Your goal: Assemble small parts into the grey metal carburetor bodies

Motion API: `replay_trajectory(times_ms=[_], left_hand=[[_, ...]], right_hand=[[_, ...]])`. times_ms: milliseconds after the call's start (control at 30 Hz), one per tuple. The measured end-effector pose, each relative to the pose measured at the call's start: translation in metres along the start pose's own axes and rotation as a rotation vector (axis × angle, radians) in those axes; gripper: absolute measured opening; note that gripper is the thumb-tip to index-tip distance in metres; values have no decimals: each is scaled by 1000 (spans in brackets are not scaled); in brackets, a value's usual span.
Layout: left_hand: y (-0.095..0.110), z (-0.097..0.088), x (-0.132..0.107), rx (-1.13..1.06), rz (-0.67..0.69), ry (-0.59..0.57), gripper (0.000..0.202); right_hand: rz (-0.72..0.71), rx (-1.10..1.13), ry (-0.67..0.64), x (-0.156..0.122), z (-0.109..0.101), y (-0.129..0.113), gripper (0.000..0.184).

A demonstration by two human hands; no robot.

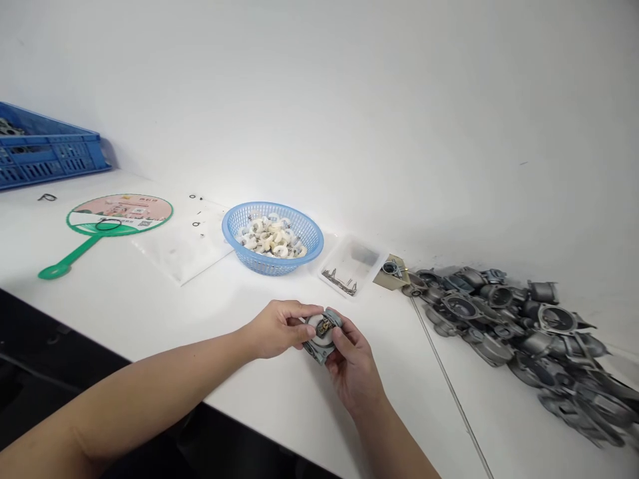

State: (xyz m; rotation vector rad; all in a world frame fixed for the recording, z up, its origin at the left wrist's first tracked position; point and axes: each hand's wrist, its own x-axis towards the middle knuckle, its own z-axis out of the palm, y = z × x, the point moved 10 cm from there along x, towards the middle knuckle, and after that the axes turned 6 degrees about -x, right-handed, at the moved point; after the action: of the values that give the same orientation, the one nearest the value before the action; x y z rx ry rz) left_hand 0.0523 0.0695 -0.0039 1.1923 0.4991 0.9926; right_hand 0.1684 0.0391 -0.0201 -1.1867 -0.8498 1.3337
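Observation:
Above the white table, a grey metal carburetor body (316, 353) is held between both hands, its open side turned up toward me. A white C-shaped plastic float (327, 339) sits in its opening, with small brass parts at the centre. My left hand (282, 328) is closed on the left side, thumb by the float's edge and forefinger along the top. From the right, my right hand (353, 362) wraps round the casting, its thumb at the float's right edge. The fingers beneath are partly hidden.
Beyond the hands stand a blue basket (273, 266) of white floats and a clear plastic tray (367, 263) of small metal pins. Many carburetor bodies (492, 339) are piled at right. A hand fan (120, 213), plastic bag (182, 256) and blue crate (54, 156) are left.

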Motion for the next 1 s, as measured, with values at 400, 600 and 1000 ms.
replay_trajectory(times_ms=[400, 600, 1000], left_hand=[[7, 0, -1, 119, 112, -19, 46], [4, -4, 0, 61, 51, 25, 48], [-8, 1, 1, -29, -88, 29, 56]], right_hand=[[-33, 30, -55, 2, 5, 0, 48], [-71, -14, -67, 0, 6, -2, 58], [-113, -3, -26, 2, 2, -2, 61]])
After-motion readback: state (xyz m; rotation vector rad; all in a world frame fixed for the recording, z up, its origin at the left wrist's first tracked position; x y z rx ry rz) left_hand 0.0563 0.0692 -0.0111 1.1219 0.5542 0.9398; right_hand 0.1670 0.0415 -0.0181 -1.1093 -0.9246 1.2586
